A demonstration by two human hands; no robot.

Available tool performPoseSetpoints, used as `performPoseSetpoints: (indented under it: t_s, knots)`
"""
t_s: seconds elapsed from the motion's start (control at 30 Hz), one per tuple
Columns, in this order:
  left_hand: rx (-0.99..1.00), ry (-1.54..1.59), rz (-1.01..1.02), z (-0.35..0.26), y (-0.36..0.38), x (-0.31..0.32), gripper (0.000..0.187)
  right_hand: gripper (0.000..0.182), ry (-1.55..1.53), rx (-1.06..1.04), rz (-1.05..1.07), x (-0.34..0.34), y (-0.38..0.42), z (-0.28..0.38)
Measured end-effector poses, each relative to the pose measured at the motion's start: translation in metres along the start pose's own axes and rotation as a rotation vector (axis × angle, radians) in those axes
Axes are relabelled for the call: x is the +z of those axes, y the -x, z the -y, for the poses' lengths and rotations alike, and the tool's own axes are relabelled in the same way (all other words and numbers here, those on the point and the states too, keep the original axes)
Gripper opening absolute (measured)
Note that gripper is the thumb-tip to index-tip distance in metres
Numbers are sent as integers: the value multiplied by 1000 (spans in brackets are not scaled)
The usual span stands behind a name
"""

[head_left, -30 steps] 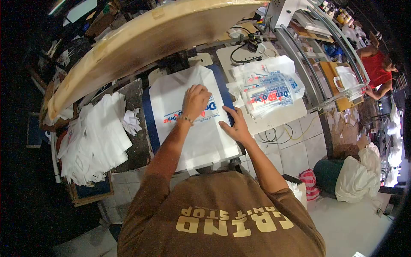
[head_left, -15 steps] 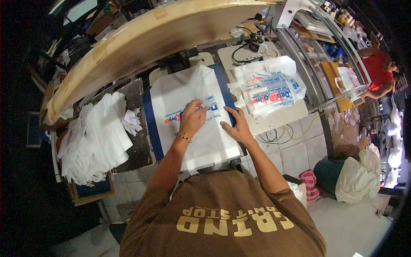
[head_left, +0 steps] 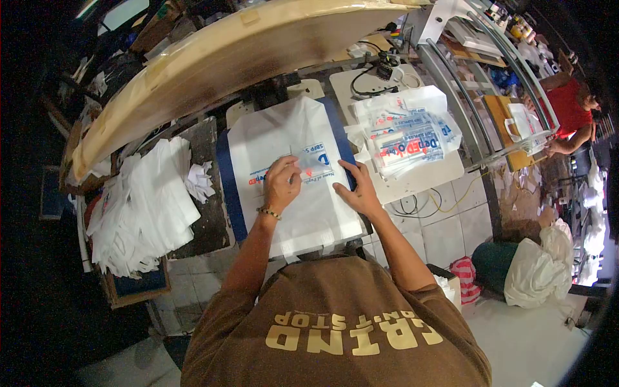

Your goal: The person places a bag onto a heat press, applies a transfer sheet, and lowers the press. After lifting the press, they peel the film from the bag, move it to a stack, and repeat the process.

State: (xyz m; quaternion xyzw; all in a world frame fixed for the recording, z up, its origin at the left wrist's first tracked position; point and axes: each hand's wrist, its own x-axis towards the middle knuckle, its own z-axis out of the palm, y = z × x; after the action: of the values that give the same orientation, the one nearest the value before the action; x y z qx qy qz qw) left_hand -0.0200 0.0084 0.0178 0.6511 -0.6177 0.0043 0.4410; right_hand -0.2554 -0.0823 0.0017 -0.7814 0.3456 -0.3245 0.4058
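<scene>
A white bag (head_left: 303, 226) with blue and red lettering lies flat on a blue board (head_left: 233, 216). My left hand (head_left: 282, 186), with a beaded bracelet at the wrist, is closed in a pinch over the middle of the bag. It grips a thin translucent film (head_left: 309, 166), which is lifted and curled over the printed lettering and hides part of it. At the bag's right edge rests my right hand (head_left: 359, 189), thumb and fingers apart, pressing lightly on the bag and touching the board's edge.
A pile of printed films (head_left: 412, 138) sits on a pale board to the right. White bags (head_left: 145, 206) are heaped at the left. A long padded beam (head_left: 238, 58) spans the back. Beyond a metal frame (head_left: 516, 71) is a person in red (head_left: 570, 106).
My left hand has moved left and slightly toward me, drawing the film across the lettering. My right hand stays in place at the bag's edge.
</scene>
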Motion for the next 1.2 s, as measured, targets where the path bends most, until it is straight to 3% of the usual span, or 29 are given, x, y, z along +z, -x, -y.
performPoseSetpoints:
  t_s: [0.17, 0.27, 0.33, 0.53, 0.63, 0.93, 1.03, 1.1, 1.2]
  knots:
    - [6, -9, -67, -22, -14, -8, 26, 65, -22, 37, 27, 0, 0, -4]
    - [-144, 30, -9, -22, -11, -9, 41, 65, -30, 50, 38, 0, 0, -5]
    - [-101, -97, 346, -13, -4, -19, 50, 63, -15, 12, 19, 1, 0, -6]
    - [-28, -152, 438, 28, 26, -106, 57, 64, -47, 18, 20, 1, 0, -5]
    - [-1, -116, 393, 49, 40, -131, 47, 63, -33, 6, 23, 3, -1, -6]
    - [141, -220, 334, 65, 36, -127, 16, 63, -13, 42, 29, 0, 0, 4]
    - [75, -88, 305, 69, 12, -113, 8, 64, 19, 35, 17, 2, 1, 3]
    - [-174, 26, 453, 68, -13, -105, 8, 64, 52, 19, 9, 2, 1, 1]
    - [-269, 145, 463, 82, -34, -82, 12, 63, 26, 6, 11, 0, 0, 3]
